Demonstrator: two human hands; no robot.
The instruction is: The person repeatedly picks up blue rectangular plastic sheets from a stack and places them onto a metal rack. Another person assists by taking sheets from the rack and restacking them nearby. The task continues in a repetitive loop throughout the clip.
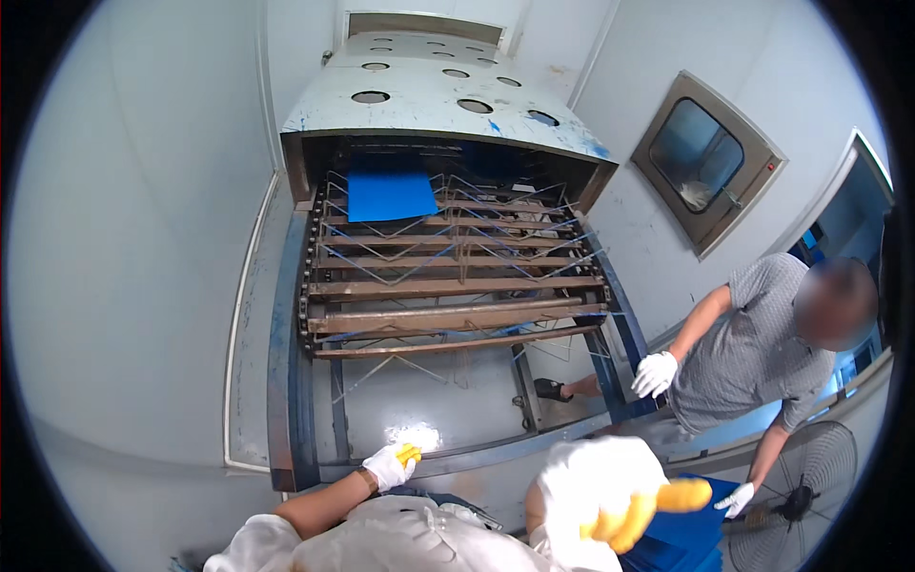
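Observation:
My left hand [391, 467], in a white glove with yellow fingertips, is held low near the front rail [477, 459] of a conveyor frame. Its fingers are curled together, and no object shows in them. Raised closer to the camera, my right hand [610, 500] wears the same kind of glove and is slightly blurred. One yellow finger stretches out to the right, apart from the others; nothing is seen in this hand. Below and beside it lies a stack of blue sheets [681, 539], partly hidden by the hand. A single blue sheet [391, 191] rests on the conveyor's wire supports at the oven mouth.
The slatted chain conveyor [457, 286] runs into a long white oven housing [434, 91] with round holes on top. At right a co-worker [753, 353] in white gloves has one hand at the blue stack. A floor fan [796, 500] stands beside them.

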